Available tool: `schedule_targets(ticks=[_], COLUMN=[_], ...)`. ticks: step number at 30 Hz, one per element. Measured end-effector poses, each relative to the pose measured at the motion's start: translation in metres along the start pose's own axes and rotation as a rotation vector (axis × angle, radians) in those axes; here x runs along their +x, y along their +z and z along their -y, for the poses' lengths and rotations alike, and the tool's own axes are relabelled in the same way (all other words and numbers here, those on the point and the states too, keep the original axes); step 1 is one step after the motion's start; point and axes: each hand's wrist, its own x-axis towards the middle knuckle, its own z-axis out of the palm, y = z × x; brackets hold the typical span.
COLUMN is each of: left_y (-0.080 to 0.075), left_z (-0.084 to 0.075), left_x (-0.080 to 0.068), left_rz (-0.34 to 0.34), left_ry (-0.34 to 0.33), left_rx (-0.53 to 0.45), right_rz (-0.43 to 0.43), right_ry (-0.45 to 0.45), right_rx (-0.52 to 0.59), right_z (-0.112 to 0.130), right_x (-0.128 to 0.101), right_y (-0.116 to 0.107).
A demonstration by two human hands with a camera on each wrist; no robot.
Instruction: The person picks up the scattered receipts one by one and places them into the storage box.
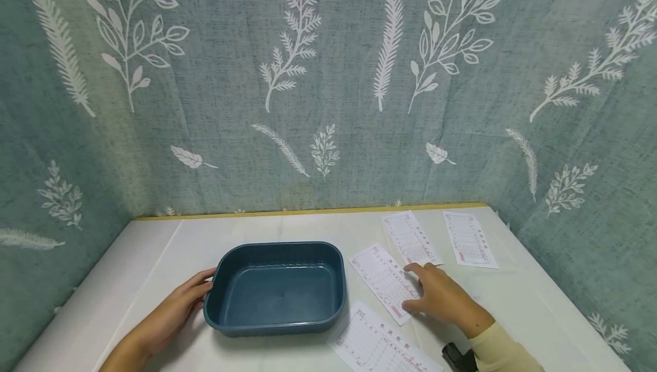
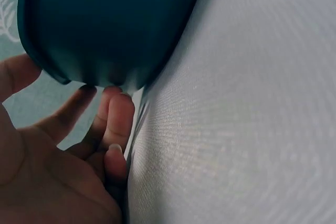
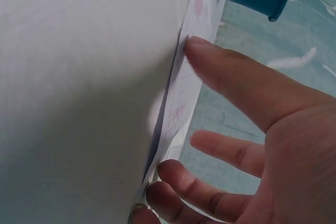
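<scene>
My left hand (image 1: 171, 310) is up against the left end of the tub (image 1: 277, 286), fingers loose and mostly straight, tips touching its outer wall just under the rim, not really grabbing it. My right hand (image 1: 438, 298) lies flat on the table (image 1: 154, 258) with fingers spread, thumb and fingertips pressing down on a slip (image 1: 382, 278) just right of the tub. The slip is white with pink print, lying flat and angled. The tub is dark blue, rounded corners, nothing in it, sitting mid-table. Three more slips lie around: one at the near edge (image 1: 377, 343), two further back (image 1: 410, 238) (image 1: 469, 239).
</scene>
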Motion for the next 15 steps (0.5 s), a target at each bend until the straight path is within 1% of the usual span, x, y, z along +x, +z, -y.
schedule_targets(ticks=[2, 7, 10, 15], left_y=[0.0008, 0.0006, -0.0010, -0.0025], left_z=[0.0014, 0.0032, 0.0040, 0.0039], left_x=[0.0002, -0.0015, -0.0025, -0.0028], left_rz=[-0.014, -0.036, -0.031, -0.039], left_ry=[-0.002, 0.029, 0.055, 0.045], left_rx=[-0.011, -0.033, -0.039, -0.023], right_rz=[0.003, 0.017, 0.009, -0.005], right_ry=[0.004, 0.022, 0.031, 0.023], right_rx=[-0.009, -0.004, 0.004, 0.023], right_z=[0.0005, 0.0027, 0.0045, 0.0076], right_x=[0.0001, -0.0005, -0.0011, -0.0008], right_y=[0.0010, 0.0032, 0.0037, 0.0049])
